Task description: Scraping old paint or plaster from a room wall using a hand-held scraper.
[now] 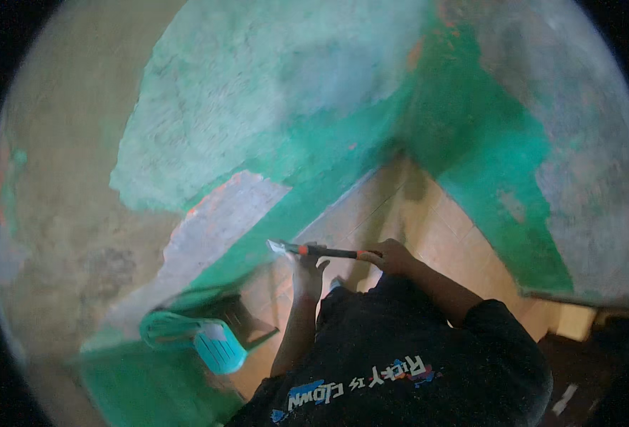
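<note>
A wall scraper [341, 253] with a black and orange handle lies almost level across the front of my body. Its pale metal blade [276, 246] points left, near the green-painted lower wall [239, 256]; I cannot tell whether it touches. My right hand [395, 257] grips the handle's right end. Close behind the blade, my left hand [306, 269] holds the tool from below, with the thumb partly apart. Light green paint [213, 107] covers much of the wall ahead, above a bare grey patch [229, 208] with a ragged orange edge.
Walls meet in a corner [402, 141] ahead, above a tan tiled floor [447, 224]. The right wall [586, 176] is patchy green and grey. At lower left, a turquoise slatted plastic object [221, 347] sits beside a green looped item [165, 326] and a dark piece of furniture [239, 315].
</note>
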The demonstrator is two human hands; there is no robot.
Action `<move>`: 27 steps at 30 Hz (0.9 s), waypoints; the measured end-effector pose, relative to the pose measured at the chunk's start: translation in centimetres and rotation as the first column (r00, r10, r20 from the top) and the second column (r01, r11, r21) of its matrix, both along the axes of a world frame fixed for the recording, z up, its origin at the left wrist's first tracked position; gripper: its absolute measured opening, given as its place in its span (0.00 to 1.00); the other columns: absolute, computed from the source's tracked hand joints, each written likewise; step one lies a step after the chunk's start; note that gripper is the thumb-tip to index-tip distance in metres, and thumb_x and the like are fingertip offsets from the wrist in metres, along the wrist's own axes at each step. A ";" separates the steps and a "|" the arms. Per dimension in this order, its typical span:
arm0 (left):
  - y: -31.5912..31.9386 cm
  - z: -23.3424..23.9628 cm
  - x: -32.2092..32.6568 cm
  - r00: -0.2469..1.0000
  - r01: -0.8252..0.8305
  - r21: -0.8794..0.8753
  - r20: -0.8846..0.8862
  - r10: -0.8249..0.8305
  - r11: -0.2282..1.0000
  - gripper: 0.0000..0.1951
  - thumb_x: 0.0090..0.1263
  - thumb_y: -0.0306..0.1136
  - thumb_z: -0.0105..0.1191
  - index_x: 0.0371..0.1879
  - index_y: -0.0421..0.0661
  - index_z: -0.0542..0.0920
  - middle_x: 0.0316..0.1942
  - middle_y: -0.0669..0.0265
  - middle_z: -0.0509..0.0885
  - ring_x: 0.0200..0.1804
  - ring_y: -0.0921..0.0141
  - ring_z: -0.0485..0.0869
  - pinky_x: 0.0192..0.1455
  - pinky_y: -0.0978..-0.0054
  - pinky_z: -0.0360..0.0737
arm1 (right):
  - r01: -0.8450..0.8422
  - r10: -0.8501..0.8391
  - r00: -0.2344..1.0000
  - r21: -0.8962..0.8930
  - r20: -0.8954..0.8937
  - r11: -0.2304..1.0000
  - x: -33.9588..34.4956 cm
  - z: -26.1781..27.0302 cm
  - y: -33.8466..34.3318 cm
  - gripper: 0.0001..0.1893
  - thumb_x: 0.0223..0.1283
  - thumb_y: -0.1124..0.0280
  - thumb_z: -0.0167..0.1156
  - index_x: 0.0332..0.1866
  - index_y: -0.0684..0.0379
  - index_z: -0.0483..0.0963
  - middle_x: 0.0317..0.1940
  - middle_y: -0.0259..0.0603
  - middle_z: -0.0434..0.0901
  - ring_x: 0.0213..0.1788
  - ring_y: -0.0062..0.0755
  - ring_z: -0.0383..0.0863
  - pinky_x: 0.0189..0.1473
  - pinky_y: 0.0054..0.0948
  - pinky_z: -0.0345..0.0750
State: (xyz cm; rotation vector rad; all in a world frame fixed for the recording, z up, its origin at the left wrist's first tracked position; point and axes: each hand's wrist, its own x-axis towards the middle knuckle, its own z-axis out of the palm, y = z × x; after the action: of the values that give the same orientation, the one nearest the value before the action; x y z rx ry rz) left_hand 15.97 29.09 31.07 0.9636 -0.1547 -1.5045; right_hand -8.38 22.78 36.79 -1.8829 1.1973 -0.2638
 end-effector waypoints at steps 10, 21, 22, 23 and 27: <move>-6.5 1.7 3.9 0.932 0.323 -0.011 0.177 -0.316 0.946 0.33 0.78 0.67 0.32 0.54 0.49 0.77 0.45 0.66 0.82 0.54 0.67 0.77 0.58 0.58 0.68 | 0.290 -0.285 0.955 -0.049 0.083 0.956 4.0 -1.2 5.4 0.22 0.66 0.45 0.59 0.46 0.56 0.81 0.33 0.52 0.84 0.37 0.54 0.84 0.41 0.45 0.78; -12.6 8.7 -4.6 0.739 0.671 -0.139 0.199 -0.643 0.728 0.29 0.78 0.62 0.40 0.64 0.52 0.70 0.53 0.66 0.77 0.56 0.65 0.76 0.62 0.53 0.71 | 0.721 -0.718 0.674 0.060 0.172 0.691 2.9 2.5 7.5 0.19 0.67 0.52 0.62 0.48 0.57 0.79 0.28 0.49 0.79 0.29 0.42 0.80 0.37 0.37 0.77; -12.4 8.0 -7.1 0.730 0.683 -0.160 0.132 -0.670 0.713 0.29 0.78 0.62 0.41 0.65 0.52 0.68 0.56 0.64 0.75 0.57 0.64 0.76 0.64 0.53 0.71 | 0.727 -0.722 0.671 0.044 0.167 0.686 0.6 2.0 7.9 0.19 0.67 0.52 0.62 0.48 0.57 0.79 0.28 0.49 0.79 0.29 0.42 0.80 0.37 0.37 0.77; -12.2 7.2 -9.6 0.716 0.693 -0.181 0.066 -0.695 0.698 0.29 0.78 0.61 0.41 0.66 0.52 0.67 0.60 0.62 0.73 0.58 0.64 0.76 0.65 0.52 0.70 | 0.723 -0.705 0.670 0.009 0.233 0.690 -2.0 1.4 8.4 0.19 0.67 0.52 0.62 0.49 0.58 0.79 0.28 0.48 0.79 0.29 0.39 0.79 0.37 0.36 0.76; -11.9 2.3 -18.9 0.651 0.727 -0.198 -0.109 -0.751 0.658 0.34 0.76 0.62 0.45 0.69 0.46 0.64 0.55 0.56 0.76 0.59 0.58 0.76 0.67 0.52 0.70 | 0.770 -0.762 0.595 0.088 0.257 0.632 -10.3 -0.2 9.9 0.18 0.69 0.58 0.62 0.52 0.62 0.79 0.28 0.41 0.77 0.32 0.27 0.75 0.38 0.30 0.74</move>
State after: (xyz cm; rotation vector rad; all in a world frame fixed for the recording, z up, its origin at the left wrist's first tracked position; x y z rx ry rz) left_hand -2.96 17.20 33.33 0.6548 -0.5758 -2.3032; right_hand -18.67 32.71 36.62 -1.1700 1.7567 -0.9911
